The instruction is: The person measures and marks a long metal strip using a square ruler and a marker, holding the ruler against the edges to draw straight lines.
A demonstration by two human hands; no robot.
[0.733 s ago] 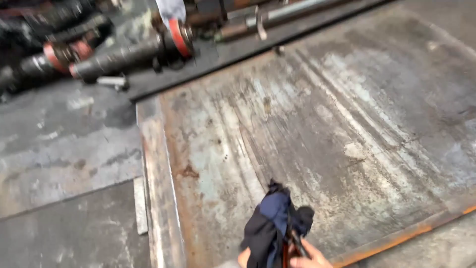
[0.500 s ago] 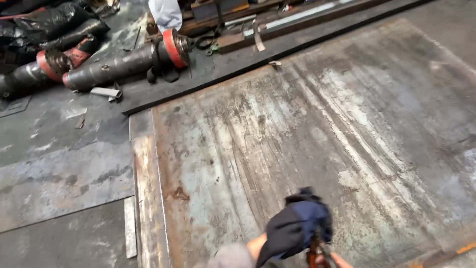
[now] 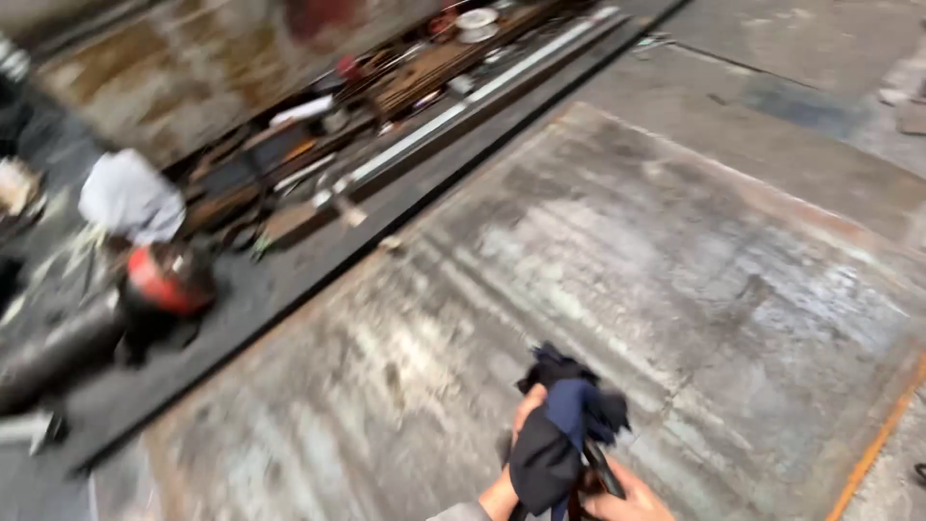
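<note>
Metal workshop: large worn steel plate (image 3: 617, 289) on floor, scrap bars (image 3: 424, 87), red-capped cylinder (image 3: 164, 280) alongside.

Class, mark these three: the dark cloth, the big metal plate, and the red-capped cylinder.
dark cloth (image 3: 559, 439), head view, on its bunched blue middle.
metal plate (image 3: 675, 260), head view, on its bare worn surface.
red-capped cylinder (image 3: 159, 280), head view, on the red end.

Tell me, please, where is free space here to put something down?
The big metal plate is bare ahead of the hands and the dark cloth, out to its orange edge. The concrete beyond looks free. Upper left is crowded: bars, red-ended cylinder, white rag.
</note>
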